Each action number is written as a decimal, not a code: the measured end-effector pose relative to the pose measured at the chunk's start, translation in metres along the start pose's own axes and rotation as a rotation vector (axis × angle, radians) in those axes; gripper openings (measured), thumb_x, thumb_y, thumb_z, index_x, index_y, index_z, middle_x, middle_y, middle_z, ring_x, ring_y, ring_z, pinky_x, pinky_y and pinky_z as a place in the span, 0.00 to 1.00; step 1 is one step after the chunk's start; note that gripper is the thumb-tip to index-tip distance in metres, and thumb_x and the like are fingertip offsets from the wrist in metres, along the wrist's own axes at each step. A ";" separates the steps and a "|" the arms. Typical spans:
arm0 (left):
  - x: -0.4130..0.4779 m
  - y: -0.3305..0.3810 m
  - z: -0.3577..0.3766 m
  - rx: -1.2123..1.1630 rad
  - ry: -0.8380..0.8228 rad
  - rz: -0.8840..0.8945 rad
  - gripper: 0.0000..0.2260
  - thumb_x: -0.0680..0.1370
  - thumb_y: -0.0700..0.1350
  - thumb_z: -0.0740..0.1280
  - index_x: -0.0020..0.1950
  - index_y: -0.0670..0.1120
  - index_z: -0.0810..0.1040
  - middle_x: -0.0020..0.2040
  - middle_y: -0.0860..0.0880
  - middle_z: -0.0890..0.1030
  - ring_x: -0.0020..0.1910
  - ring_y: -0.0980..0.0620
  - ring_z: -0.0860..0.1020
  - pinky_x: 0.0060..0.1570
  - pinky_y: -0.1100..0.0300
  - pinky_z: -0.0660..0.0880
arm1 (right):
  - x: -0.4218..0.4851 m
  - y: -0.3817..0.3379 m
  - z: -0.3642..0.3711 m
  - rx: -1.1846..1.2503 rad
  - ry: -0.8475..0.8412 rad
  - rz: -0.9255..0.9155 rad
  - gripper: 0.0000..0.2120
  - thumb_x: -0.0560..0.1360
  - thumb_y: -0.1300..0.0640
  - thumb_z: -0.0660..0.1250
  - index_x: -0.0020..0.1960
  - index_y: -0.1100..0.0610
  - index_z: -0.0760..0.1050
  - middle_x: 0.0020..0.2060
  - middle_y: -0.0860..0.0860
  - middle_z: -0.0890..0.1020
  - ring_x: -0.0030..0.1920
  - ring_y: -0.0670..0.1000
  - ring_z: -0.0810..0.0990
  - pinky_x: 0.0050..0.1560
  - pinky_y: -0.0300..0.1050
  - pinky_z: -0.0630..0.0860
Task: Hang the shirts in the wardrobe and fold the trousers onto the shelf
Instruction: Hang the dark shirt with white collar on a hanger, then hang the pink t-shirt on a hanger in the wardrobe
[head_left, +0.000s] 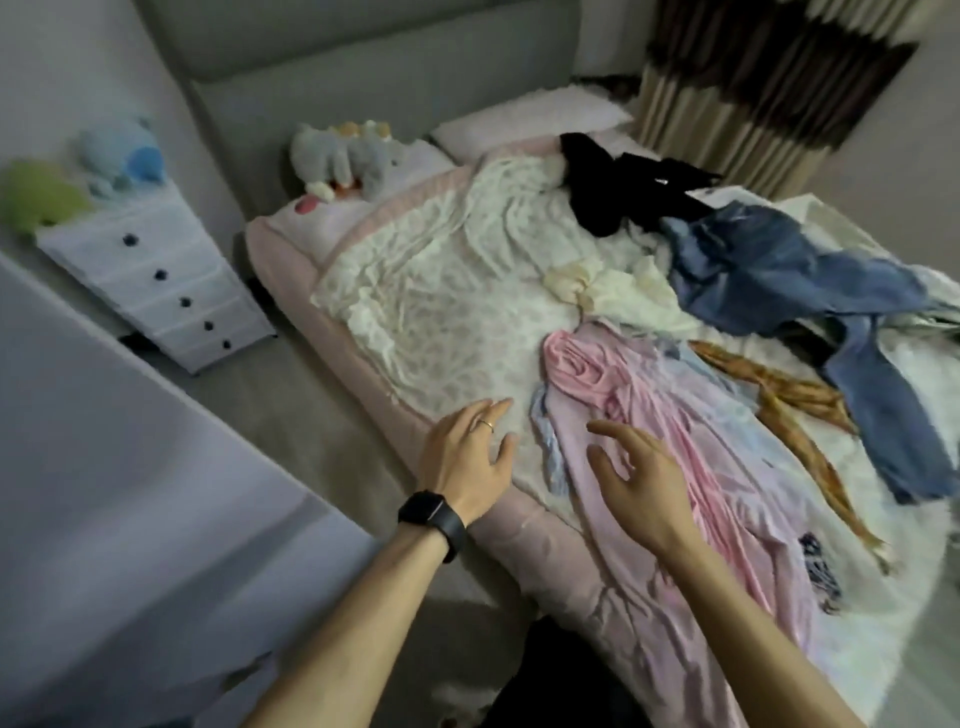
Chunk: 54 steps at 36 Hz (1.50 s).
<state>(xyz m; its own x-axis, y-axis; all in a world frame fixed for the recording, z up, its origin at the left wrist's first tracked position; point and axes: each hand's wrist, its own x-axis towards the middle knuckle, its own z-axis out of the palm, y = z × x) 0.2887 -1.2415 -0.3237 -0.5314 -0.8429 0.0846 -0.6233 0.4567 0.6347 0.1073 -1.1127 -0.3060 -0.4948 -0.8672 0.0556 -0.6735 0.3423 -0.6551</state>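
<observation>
Pink garment (649, 415) lies crumpled along the near side of the bed (415, 312); whether it is a shirt is hard to tell in the dim, blurred head view. Jeans (769, 270) sprawl across the bed's far right side, partly covered by other cloth near the frame edge. Black clothes (623, 182) are heaped near the pillows, their shapes unreadable. The left hand (467, 457) is spread flat over the bed's near edge, grasping nothing. The right hand (639, 478) is over the pink garment, fingers loose and apart, empty; contact cannot be told.
</observation>
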 end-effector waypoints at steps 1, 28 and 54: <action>0.010 0.008 0.011 0.016 -0.019 0.032 0.21 0.77 0.54 0.63 0.68 0.51 0.79 0.64 0.50 0.80 0.61 0.47 0.78 0.62 0.48 0.76 | 0.001 0.012 -0.008 0.000 0.016 0.036 0.12 0.80 0.52 0.68 0.63 0.48 0.79 0.61 0.47 0.82 0.62 0.50 0.77 0.62 0.46 0.73; 0.278 0.007 0.189 0.082 -0.501 -0.362 0.22 0.80 0.56 0.64 0.74 0.53 0.70 0.74 0.52 0.70 0.69 0.48 0.73 0.66 0.53 0.72 | 0.238 0.222 -0.004 -0.049 -0.248 0.529 0.21 0.79 0.47 0.65 0.70 0.52 0.73 0.65 0.54 0.79 0.64 0.57 0.78 0.62 0.51 0.74; 0.372 -0.086 0.276 -0.226 -0.539 -0.700 0.09 0.76 0.41 0.71 0.42 0.54 0.75 0.41 0.49 0.82 0.42 0.45 0.83 0.42 0.57 0.77 | 0.249 0.238 0.102 -0.213 -0.466 0.592 0.12 0.76 0.54 0.64 0.59 0.47 0.73 0.54 0.50 0.81 0.49 0.61 0.82 0.37 0.50 0.75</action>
<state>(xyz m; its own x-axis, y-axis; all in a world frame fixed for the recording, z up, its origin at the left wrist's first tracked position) -0.0141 -1.5156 -0.5588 -0.3055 -0.6337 -0.7107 -0.8071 -0.2237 0.5464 -0.1206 -1.2839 -0.5247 -0.5548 -0.5649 -0.6108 -0.4837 0.8163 -0.3157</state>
